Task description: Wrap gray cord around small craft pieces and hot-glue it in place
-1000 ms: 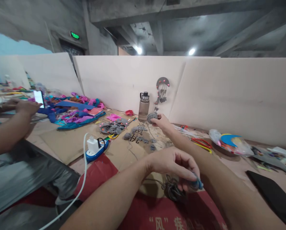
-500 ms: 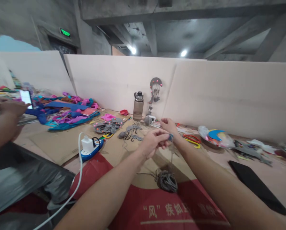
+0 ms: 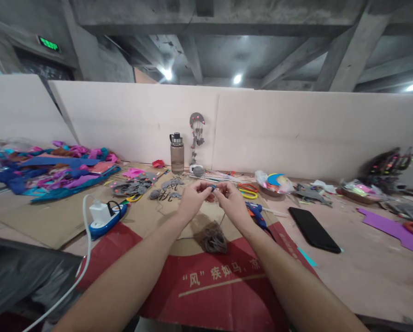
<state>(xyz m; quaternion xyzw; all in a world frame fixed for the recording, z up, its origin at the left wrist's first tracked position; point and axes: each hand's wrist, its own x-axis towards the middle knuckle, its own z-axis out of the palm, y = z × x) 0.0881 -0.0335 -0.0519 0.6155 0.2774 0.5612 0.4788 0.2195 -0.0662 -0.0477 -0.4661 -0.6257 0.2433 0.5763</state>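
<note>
My left hand [image 3: 191,201] pinches a small blue-grey piece [image 3: 213,188], too small to tell its kind. From the other side, the closed fingertips of my right hand [image 3: 231,203] meet at the same piece. A tangled bundle of grey yarn [image 3: 214,238] lies on the cardboard below my hands. One strand rises from it toward my right hand. Beyond my left hand lie grey cut-out pieces [image 3: 172,183] and a small grey yarn ball [image 3: 155,194]. Close by my right hand are red- and yellow-handled scissors [image 3: 248,193] and a blue glue gun [image 3: 256,213].
A water bottle [image 3: 177,154] stands near the white partition [image 3: 130,120], where a grey moon-shaped hanging ornament [image 3: 197,121] is fixed. A blue power strip [image 3: 109,221] sits at left beside colourful scraps [image 3: 71,166]. A black phone [image 3: 313,229] and a bowl [image 3: 274,184] lie right.
My right hand has come down from its raised place to meet my left at the small piece. The view has turned right, and the other person's hands have left it.
</note>
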